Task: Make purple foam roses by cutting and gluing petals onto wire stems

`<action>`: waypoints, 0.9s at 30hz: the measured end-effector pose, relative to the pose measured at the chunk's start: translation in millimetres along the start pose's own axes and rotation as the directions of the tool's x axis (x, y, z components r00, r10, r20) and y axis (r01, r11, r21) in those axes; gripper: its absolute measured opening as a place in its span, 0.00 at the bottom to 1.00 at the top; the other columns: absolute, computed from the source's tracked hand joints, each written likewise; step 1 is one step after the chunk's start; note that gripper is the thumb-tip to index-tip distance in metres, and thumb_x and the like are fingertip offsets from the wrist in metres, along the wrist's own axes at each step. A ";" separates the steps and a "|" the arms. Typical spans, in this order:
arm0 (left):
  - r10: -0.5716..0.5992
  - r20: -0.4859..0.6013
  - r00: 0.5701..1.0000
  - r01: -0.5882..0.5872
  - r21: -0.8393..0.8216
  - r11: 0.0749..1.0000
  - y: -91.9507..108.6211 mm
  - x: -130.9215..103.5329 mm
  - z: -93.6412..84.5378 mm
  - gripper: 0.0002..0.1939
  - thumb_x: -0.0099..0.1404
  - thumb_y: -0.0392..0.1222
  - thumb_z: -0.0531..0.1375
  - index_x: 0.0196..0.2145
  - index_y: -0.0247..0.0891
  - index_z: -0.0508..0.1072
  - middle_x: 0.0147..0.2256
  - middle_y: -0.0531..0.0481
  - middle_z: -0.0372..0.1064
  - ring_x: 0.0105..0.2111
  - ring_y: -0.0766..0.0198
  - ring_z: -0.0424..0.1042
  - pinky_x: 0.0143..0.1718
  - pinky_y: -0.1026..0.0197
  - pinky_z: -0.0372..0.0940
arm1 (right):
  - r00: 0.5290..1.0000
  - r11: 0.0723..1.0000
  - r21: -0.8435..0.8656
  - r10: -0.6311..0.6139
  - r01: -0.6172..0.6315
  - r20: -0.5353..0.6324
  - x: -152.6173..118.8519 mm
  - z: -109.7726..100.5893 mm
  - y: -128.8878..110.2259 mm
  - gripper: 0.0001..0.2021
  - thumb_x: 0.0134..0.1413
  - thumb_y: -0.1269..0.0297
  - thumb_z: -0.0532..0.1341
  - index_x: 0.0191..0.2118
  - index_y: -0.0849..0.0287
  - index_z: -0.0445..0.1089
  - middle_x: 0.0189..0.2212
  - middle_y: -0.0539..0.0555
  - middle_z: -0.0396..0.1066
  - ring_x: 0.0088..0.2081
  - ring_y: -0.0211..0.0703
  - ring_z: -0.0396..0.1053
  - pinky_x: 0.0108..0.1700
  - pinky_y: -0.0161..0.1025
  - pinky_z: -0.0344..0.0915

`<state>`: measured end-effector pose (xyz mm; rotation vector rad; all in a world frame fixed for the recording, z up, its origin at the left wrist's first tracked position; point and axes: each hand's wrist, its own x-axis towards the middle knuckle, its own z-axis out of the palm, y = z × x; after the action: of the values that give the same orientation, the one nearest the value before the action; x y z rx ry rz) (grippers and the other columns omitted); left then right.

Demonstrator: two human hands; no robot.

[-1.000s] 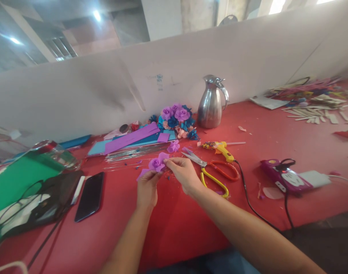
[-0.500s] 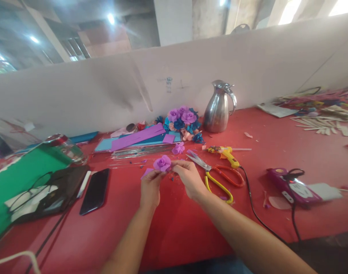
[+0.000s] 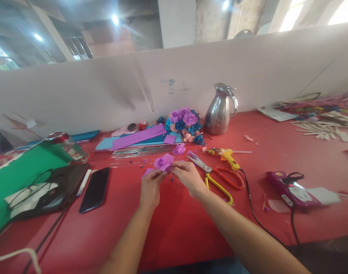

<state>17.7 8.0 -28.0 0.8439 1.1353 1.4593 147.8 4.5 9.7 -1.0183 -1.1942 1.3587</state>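
Pinching the purple flower at its base, the left hand holds it over the red table, while the right hand has thumb and forefinger closed on a petal at the bloom's 4 o'clock. From the flower, a second flower lies near, between 1 and 2 o'clock, with scissors at 3 and a phone well apart between 8 and 9.

Handling the paper well probably calls for a steady, light hold on the base, the right fingers pressing only the petal's edge so that it neither creases nor tears.

The bloom's underside is hidden, as are the left fingertips under it; how firmly either hand presses cannot be told. A paper piece shows only partly behind the left hand. The bottom edge cuts off both forearms, and writing on the wall is too small to read.
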 end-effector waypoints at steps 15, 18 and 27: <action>-0.017 0.101 0.995 0.018 -0.008 1.000 6.3 -3.6 3.6 0.09 0.38 0.37 0.71 0.22 0.39 0.79 0.21 0.53 0.73 0.28 0.65 0.67 0.40 0.60 0.60 | 0.978 0.951 -0.251 -0.144 0.178 0.149 8.7 -11.6 6.7 0.07 0.47 0.65 0.57 0.23 0.60 0.68 0.20 0.47 0.65 0.22 0.34 0.58 0.24 0.32 0.54; -0.001 0.105 0.995 0.000 0.014 1.000 5.5 -3.0 2.4 0.08 0.40 0.38 0.70 0.23 0.39 0.79 0.22 0.53 0.74 0.28 0.65 0.68 0.41 0.59 0.60 | 0.978 0.961 -0.223 -0.129 0.165 0.165 8.4 -12.4 2.8 0.07 0.47 0.65 0.57 0.25 0.61 0.70 0.20 0.48 0.66 0.21 0.33 0.58 0.24 0.31 0.54; -0.008 0.046 0.999 0.007 0.019 1.000 8.0 -2.2 0.0 0.07 0.40 0.38 0.70 0.21 0.38 0.77 0.22 0.53 0.73 0.27 0.65 0.69 0.41 0.59 0.61 | 0.993 0.991 -0.071 -0.118 0.117 0.002 -2.4 -11.4 -15.2 0.18 0.49 0.59 0.59 0.46 0.61 0.70 0.16 0.44 0.62 0.18 0.33 0.55 0.22 0.32 0.52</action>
<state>15.7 5.9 -20.2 0.8808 1.1185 1.4179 161.6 3.4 22.8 -0.9828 -1.2884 1.2307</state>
